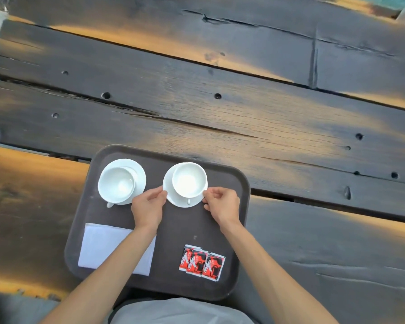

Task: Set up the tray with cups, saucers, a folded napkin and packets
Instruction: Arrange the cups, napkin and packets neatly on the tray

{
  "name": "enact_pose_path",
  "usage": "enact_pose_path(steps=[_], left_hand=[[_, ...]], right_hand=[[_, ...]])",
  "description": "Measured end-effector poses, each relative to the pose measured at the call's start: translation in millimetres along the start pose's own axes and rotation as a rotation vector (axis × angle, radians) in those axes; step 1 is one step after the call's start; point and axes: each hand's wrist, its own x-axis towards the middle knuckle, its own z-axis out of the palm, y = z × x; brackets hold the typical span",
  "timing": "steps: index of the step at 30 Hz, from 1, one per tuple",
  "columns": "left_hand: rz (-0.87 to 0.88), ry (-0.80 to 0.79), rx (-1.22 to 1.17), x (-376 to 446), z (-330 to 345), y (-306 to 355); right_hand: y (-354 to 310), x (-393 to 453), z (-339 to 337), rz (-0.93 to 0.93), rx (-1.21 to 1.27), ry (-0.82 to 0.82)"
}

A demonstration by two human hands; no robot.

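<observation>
Head view: the right saucer (173, 200), bearing a cup (189, 180), is pinched at its rim by the left hand (147, 205) and right hand (221, 204) on the tray (171, 237). Second cup and saucer (121, 182), napkin (103, 246) and packets (201, 263) are already placed; setup is judged nearly complete.

A single view is given, taken from the head and aimed steeply downward and forward. The hands (185, 208) are seen close below the lens, low in the middle, with both forearms entering from the bottom edge. The tray (173, 230) beneath the hands is seen whole. Beyond the hands, the plank worktop (243, 101) is stretched and bent by the wide angle.
</observation>
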Motion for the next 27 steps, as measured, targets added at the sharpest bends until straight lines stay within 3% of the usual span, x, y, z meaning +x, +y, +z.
enact_pose_path(steps=[21, 27], left_hand=[[0.068, -0.136, 0.156, -34, 47, 7], [0.367, -0.212, 0.384, -37, 41, 26]], right_hand=[[21, -5, -63, -0.008, -0.126, 0.086], [19, -16, -70, -0.318, -0.249, 0.035]])
